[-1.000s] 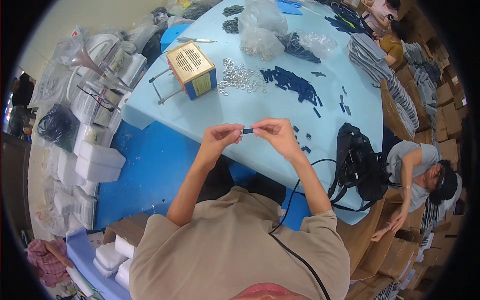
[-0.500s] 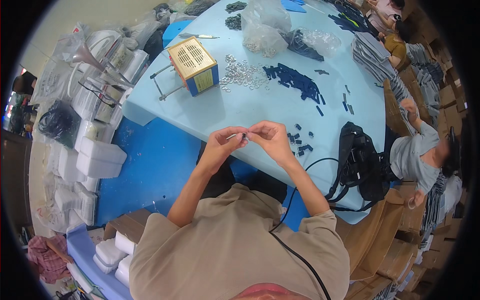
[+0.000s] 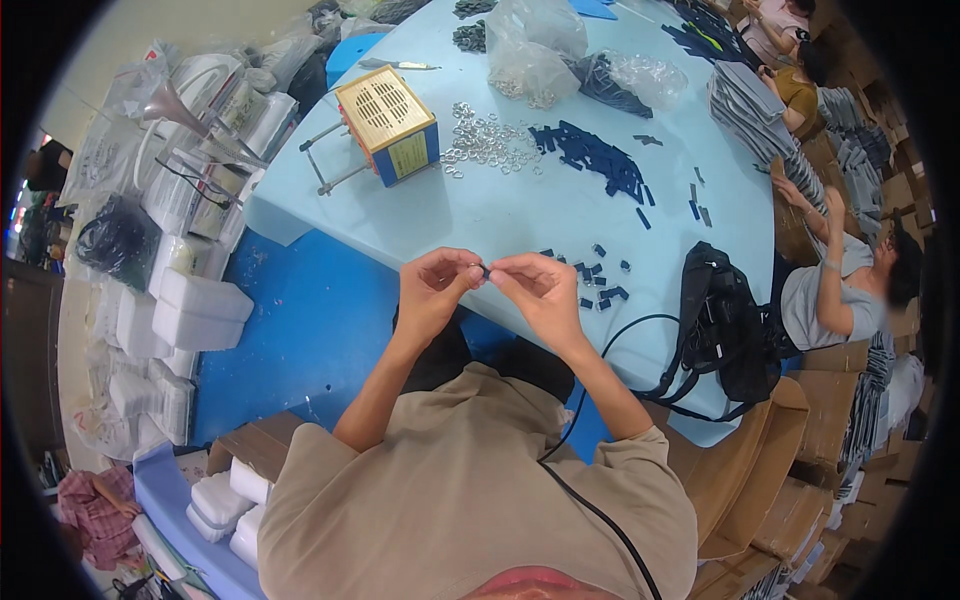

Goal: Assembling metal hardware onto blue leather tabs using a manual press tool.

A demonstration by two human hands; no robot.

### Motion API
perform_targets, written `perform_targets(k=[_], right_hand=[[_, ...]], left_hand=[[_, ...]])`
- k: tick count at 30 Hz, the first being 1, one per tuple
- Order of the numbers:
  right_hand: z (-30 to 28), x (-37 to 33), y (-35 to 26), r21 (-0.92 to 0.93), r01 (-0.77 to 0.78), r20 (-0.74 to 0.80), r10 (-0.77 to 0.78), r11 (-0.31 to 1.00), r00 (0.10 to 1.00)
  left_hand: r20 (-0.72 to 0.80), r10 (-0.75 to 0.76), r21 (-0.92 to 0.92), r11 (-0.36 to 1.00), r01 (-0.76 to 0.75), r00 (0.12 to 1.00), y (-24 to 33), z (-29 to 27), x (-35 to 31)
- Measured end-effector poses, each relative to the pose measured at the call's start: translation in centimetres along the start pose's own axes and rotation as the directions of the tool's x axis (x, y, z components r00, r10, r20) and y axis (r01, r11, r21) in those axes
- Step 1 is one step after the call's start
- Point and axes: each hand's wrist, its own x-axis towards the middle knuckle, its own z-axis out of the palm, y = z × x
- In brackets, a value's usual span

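Above the near edge of the table, my left hand (image 3: 430, 293) and my right hand (image 3: 541, 297) meet fingertip to fingertip. Both pinch one small dark strip (image 3: 485, 271); a metal ring on it cannot be made out. To the right of my right hand lie several small dark looped pieces (image 3: 597, 281), some with a bit of metal showing. Farther off is a spread pile of flat navy strips (image 3: 590, 160). Left of that pile, silver metal rings (image 3: 490, 140) are scattered loosely.
A wooden-topped box with a metal frame (image 3: 388, 125) stands left on the pale blue table (image 3: 380, 222). Clear plastic bags (image 3: 535, 45) lie at the back. A black backpack (image 3: 715, 335) and a black cable sit right. A co-worker in grey (image 3: 825, 290) is beyond it.
My hands have shifted slightly left, still pinching the dark strip. One more small dark piece shows beside my right fingers. The co-worker at right has raised both arms.
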Motion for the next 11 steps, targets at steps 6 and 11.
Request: perform_targets(k=[6, 11], right_hand=[[0.4, -0.35, 0.37, -0.039, 0.113, -0.009, -0.113, 0.993, 0.994], [0.67, -0.63, 0.59, -0.123, 0.149, -0.035, -0.155, 0.981, 0.987]], left_hand=[[-0.019, 0.057, 0.016, 0.998, -0.056, 0.998, 0.21, 0.37, -0.38], [-0.022, 0.095, 0.066, 0.993, -0.093, 0.995, 0.08, 0.06, -0.62]])
